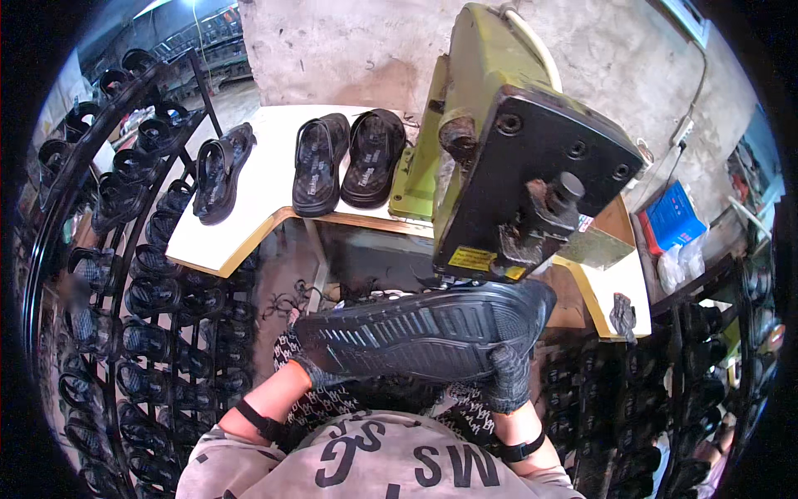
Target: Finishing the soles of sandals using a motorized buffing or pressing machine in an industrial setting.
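Note:
A black sandal [407, 334] lies on its side across the middle, its ribbed sole facing me. Gloved in dark grey, my left hand [314, 366] grips the sandal's left end, its fingers mostly behind the sole. My right hand [509, 378], gloved alike, holds the right end with the thumb on the sole. The sandal's upper edge meets the underside of the green and black machine head [532, 183]; whether they touch I cannot tell.
On the white table [274, 137] stand a single black sandal [223, 175] and a pair of sandals [320, 166]. Racks full of black sandals [154, 295] rise at both sides. A blue box [672, 218] sits at right. Black trimmings [291, 301] hang under the table.

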A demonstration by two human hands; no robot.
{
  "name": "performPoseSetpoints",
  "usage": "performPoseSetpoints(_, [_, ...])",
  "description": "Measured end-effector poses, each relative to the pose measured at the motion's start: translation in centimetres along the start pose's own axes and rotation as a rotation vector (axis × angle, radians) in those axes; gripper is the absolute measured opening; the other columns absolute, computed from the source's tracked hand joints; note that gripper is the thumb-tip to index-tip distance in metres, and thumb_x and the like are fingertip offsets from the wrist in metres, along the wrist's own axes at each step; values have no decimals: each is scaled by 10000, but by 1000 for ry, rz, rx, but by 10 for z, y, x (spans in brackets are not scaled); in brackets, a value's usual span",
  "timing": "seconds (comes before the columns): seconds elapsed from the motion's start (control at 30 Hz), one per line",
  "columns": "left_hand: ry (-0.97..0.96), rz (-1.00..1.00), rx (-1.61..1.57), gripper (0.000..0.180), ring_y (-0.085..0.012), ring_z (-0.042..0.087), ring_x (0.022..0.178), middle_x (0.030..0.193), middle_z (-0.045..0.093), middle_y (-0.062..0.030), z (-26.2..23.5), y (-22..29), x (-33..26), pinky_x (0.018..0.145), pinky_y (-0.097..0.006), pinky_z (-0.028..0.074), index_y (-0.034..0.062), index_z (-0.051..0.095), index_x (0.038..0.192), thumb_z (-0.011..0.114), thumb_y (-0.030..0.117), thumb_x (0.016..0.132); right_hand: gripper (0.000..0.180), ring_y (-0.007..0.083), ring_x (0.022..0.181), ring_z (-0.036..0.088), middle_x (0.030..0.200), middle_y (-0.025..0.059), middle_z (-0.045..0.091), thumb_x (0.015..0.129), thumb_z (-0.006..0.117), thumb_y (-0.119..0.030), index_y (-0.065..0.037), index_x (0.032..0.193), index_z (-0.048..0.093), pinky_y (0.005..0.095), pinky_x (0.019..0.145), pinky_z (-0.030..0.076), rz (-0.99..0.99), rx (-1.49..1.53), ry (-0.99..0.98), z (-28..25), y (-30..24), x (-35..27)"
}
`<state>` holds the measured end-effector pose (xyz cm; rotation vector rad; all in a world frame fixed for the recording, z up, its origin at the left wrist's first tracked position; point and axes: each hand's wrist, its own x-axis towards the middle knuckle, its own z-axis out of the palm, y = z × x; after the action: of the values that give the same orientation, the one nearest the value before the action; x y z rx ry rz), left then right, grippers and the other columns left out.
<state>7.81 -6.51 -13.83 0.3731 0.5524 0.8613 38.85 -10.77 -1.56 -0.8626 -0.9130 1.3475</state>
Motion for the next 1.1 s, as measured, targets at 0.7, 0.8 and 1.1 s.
performPoseSetpoints(0.7, [-416,62,864,650,-211,507,1220,1311,569,-110,177,74,5,1061,-359,375,-40,497,1332,732,276,815,421,167,1018,625,1104,101,680,834,746,-234,-23,1179,626,338,920,488,29,-281,-456,42,-42,41])
performPoseSetpoints(0.8, [-393,80,675,632,-212,510,1214,1307,572,-106,173,62,2,1059,-354,375,-40,502,1327,727,264,821,405,171,900,658,960,94,716,812,762,-306,-25,1090,676,338,866,505,80,-415,-408,44,-50,45])
performPoseSetpoints(1.1, [-237,229,444,450,-181,589,1094,1208,628,-85,173,28,-4,970,-339,463,-4,568,1263,699,117,849,933,239,1298,421,1428,127,436,727,833,-313,-17,1447,319,380,1095,330,137,-399,-262,-43,42,-28])
